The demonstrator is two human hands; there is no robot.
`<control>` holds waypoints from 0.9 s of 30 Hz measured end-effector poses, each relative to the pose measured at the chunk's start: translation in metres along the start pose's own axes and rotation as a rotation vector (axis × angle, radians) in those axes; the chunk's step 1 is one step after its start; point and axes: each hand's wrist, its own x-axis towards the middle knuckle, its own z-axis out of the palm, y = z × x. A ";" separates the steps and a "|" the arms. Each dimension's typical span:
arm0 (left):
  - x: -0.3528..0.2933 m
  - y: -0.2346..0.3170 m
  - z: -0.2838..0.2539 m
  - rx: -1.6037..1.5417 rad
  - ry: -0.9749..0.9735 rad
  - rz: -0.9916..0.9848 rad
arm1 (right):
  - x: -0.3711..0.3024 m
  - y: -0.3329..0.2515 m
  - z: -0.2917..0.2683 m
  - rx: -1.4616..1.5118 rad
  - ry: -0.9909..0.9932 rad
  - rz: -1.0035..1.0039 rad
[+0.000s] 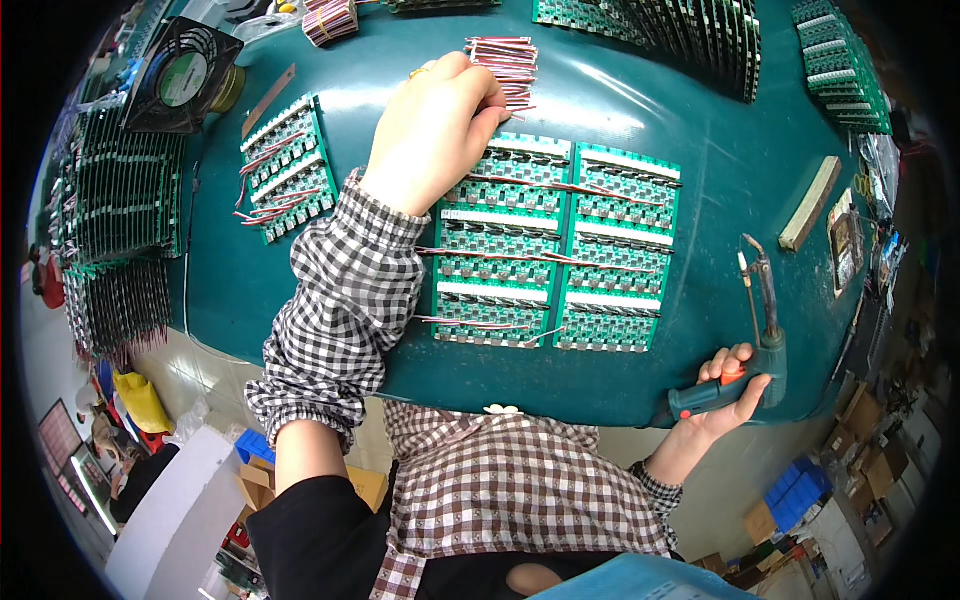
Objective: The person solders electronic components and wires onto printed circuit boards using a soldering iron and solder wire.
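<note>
My left hand reaches across the mat to a pile of short red, white and black wires. Its thumb and index finger pinch together at the near end of the pile, on a wire. My right hand grips a green trigger-type soldering gun, its bent tip pointing up and away. Between the hands lie two panels of green circuit boards, the left panel and the right panel. Thin wires lie across both. My left forearm passes beside the left panel.
Another wired board panel lies at the left, near a small black fan. Stacked boards stand along the left edge, far side and far right. A wooden bar lies at the right.
</note>
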 end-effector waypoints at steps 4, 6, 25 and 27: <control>0.000 -0.002 0.000 0.043 0.027 0.101 | 0.000 -0.001 0.002 -0.044 0.005 -0.011; 0.000 0.001 0.001 0.057 0.034 0.111 | -0.001 0.000 0.001 -0.040 0.007 -0.017; 0.002 0.001 0.000 -0.027 0.123 0.080 | 0.002 0.001 0.000 -0.044 0.006 -0.051; 0.001 -0.003 0.002 -0.037 0.128 0.061 | 0.001 0.001 0.002 -0.059 0.026 -0.054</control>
